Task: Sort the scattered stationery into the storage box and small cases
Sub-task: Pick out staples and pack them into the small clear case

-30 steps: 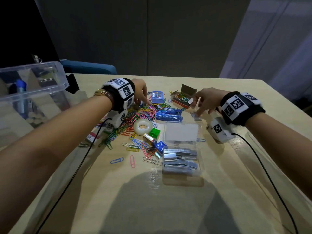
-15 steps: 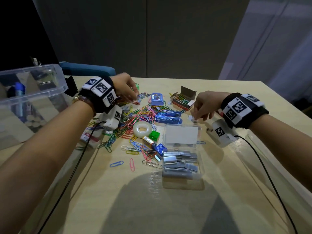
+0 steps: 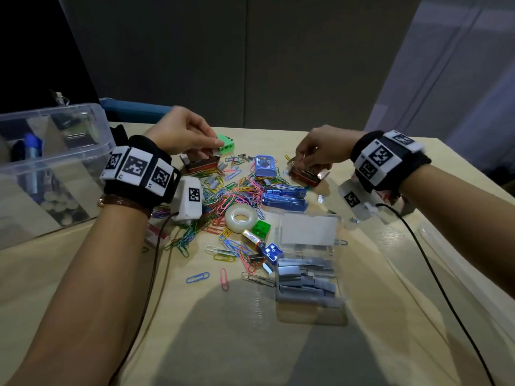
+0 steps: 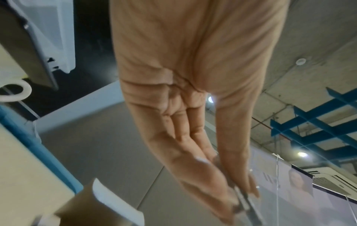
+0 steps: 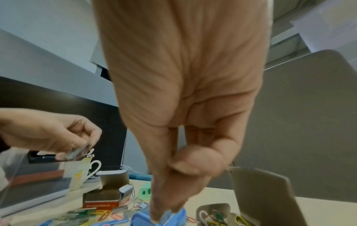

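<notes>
My left hand [image 3: 213, 147] pinches a short silver strip of staples [image 4: 243, 200] just above a small red-brown cardboard box [image 3: 199, 165]. My right hand [image 3: 302, 162] pinches a small thin metal piece over the open red box of paper clips [image 3: 305, 176]; what the piece is I cannot tell. Colourful paper clips [image 3: 234, 193] lie heaped between the hands. An open clear case [image 3: 308, 274] holds several staple strips. The big clear storage box [image 3: 55, 165] stands at the left. In the right wrist view my left hand [image 5: 77, 151] shows with its silver strip.
A blue staple box [image 3: 264, 164], two blue staplers [image 3: 284, 198], a tape roll [image 3: 241, 217], a green sharpener [image 3: 227, 143], a green cube [image 3: 262, 228] and a battery [image 3: 252, 238] lie mid-table. Wrist cables trail toward the near edge. A white mug [image 5: 85, 172] stands beyond the table.
My left hand left the clip pile, lifted back-left and now holds a staple strip over the red-brown box. My right hand rose from the table with a small piece toward the clip box.
</notes>
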